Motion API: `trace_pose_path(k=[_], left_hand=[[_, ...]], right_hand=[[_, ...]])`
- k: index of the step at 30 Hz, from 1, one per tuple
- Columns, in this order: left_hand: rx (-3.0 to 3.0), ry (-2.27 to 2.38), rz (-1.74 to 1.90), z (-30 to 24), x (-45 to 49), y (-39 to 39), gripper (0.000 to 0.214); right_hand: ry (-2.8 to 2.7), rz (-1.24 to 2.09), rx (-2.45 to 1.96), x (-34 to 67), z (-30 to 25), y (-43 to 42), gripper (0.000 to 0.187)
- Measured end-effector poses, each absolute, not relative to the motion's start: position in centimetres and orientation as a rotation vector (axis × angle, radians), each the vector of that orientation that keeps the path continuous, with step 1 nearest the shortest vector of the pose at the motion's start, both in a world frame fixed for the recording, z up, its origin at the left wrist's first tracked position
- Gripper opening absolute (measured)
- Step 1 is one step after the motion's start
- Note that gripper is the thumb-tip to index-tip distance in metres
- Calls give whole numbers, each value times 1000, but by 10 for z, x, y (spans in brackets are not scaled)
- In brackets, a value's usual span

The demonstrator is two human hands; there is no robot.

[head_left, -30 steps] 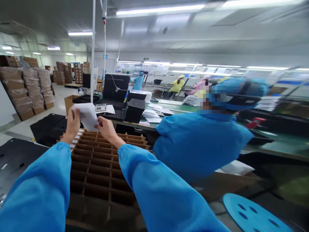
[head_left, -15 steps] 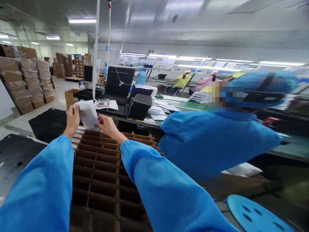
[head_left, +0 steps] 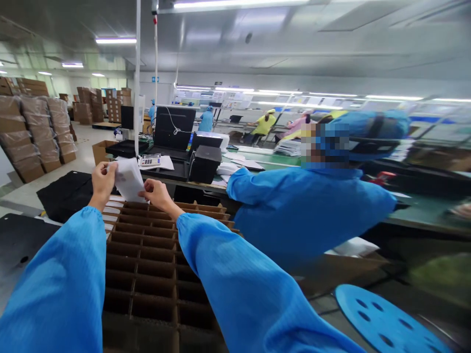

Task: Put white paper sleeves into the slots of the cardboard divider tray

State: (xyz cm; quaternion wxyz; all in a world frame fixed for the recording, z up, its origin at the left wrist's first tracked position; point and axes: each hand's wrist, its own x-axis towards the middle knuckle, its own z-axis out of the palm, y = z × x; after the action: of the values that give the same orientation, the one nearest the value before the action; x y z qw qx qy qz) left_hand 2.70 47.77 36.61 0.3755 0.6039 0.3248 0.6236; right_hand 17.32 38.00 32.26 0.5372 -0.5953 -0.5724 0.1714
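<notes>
Two hands hold one white packet (head_left: 128,179) above the far end of a brown cardboard divider grid (head_left: 154,255). Left hand (head_left: 102,180) pinches the packet's upper left edge, fingers closed on it; right hand (head_left: 156,192) grips the lower right corner, fingers curled shut on it too. Compared with a second ago the packet sits a bit lower and closer to the grid's back rows, hands nearer together, so it looks like the item is being lined up over a cell, not yet in one. A few cells at the grid's far left edge already show white items (head_left: 110,213) standing in them; most cells look bare. Both sleeves are blue. Just right of the grid a co-worker in a blue smock (head_left: 305,215) leans toward a green counter (head_left: 423,211). Beyond the packet stand a calculator (head_left: 150,160), a black box (head_left: 204,165) and a dark monitor (head_left: 174,128). Blue stool seat (head_left: 382,323) lower right. Wrapped cartons (head_left: 33,137) stacked far left.
</notes>
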Motion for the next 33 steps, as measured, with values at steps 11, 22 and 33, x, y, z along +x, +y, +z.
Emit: trace_pose_path(k=[11, 22, 33], left_hand=[[1642, 823, 1678, 383, 32, 484, 30], [1712, 828, 1575, 364, 47, 490, 36], [1819, 794, 1504, 359, 46, 474, 34]], right_hand=[[-1311, 332, -1466, 173, 323, 384, 19], [-1494, 256, -1601, 191, 320, 383, 23], [-1374, 145, -1336, 185, 334, 371, 35]])
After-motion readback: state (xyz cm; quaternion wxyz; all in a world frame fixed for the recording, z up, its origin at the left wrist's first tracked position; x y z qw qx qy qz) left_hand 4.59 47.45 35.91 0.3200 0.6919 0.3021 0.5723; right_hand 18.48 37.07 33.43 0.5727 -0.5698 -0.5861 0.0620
